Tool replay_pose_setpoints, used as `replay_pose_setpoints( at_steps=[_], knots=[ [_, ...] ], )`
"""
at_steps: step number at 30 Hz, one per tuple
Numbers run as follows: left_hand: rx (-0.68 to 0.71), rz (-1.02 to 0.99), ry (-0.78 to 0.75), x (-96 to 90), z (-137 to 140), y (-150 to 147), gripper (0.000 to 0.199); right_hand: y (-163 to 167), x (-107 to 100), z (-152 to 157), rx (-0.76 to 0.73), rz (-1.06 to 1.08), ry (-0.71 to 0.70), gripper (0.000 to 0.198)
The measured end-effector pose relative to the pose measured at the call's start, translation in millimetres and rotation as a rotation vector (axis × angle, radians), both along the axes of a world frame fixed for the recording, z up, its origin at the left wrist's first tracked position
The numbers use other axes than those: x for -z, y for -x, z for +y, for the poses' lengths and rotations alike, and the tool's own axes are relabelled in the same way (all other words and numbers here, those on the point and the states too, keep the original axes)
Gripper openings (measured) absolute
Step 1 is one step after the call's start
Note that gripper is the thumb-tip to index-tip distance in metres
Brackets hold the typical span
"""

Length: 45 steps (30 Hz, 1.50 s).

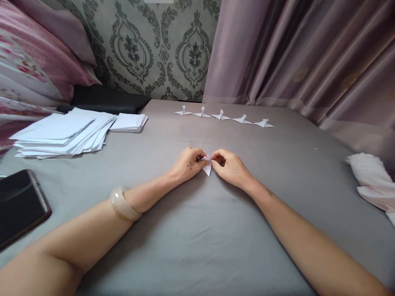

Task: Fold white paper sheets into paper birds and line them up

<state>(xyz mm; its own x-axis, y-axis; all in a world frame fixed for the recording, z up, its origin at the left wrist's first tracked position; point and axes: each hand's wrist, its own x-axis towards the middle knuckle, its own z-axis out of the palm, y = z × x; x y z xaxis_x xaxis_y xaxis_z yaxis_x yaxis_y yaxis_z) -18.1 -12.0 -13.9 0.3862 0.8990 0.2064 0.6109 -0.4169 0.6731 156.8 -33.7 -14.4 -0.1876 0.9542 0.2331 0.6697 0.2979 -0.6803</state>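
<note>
A small folded piece of white paper (207, 169) is pinched between my two hands near the middle of the cloth-covered surface, its pointed end toward me. My left hand (189, 163) grips its left side with thumb and fingers, and a pale bangle (122, 204) circles that wrist. On the other side, my right hand (230, 166) pinches the paper's right edge. The fingers hide much of its upper part. Beyond my hands, several folded white paper figures (221, 115) with spread wings stand in a row.
At the left lie a large stack of white paper sheets (58, 133) and a smaller stack of cut sheets (128, 122). A dark phone (23, 205) rests at the left edge. Crumpled white cloth (372, 176) lies at the right. Mauve curtains (277, 49) hang behind.
</note>
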Motion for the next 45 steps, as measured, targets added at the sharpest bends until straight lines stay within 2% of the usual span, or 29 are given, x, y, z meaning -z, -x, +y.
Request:
replay_pose_setpoints(
  at_steps=[9, 15, 25, 29, 32, 34, 40, 45],
  knots=[
    [-0.016, 0.005, -0.034, 2.5, 2.6, -0.6, 0.014, 2.1, -0.4, 3.7, -0.01, 0.032, 0.041, 0.012],
    [0.001, -0.024, -0.027, 2.3, 2.0, -0.3, 0.014, 2.9, -3.7, 2.4, 0.066, 0.029, 0.039, 0.009],
    [-0.01, -0.009, -0.045, 2.4, 2.0, -0.7, 0.013, 3.6, -3.9, 2.8, 0.039, 0.033, 0.063, 0.013],
    [-0.009, 0.029, -0.065, 3.7, 1.2, -0.3, 0.014, 7.9, -9.4, 3.4, 0.029, 0.081, 0.117, 0.017],
    [0.007, 0.064, -0.08, 5.5, 1.9, 0.0, 0.015, 12.6, -13.5, 4.2, 0.081, 0.1, 0.177, 0.031],
    [0.016, 0.074, -0.083, 6.2, 2.3, 0.1, 0.015, 14.8, -14.3, 5.4, 0.122, 0.086, 0.192, 0.034],
    [0.005, 0.056, -0.056, 4.9, 1.6, 0.0, 0.015, 14.4, -12.5, 9.3, 0.157, 0.075, 0.22, 0.024],
    [0.013, 0.039, -0.041, 4.2, 1.7, -0.2, 0.015, 9.1, -15.1, 10.6, 0.149, 0.113, 0.327, 0.02]
  ],
)
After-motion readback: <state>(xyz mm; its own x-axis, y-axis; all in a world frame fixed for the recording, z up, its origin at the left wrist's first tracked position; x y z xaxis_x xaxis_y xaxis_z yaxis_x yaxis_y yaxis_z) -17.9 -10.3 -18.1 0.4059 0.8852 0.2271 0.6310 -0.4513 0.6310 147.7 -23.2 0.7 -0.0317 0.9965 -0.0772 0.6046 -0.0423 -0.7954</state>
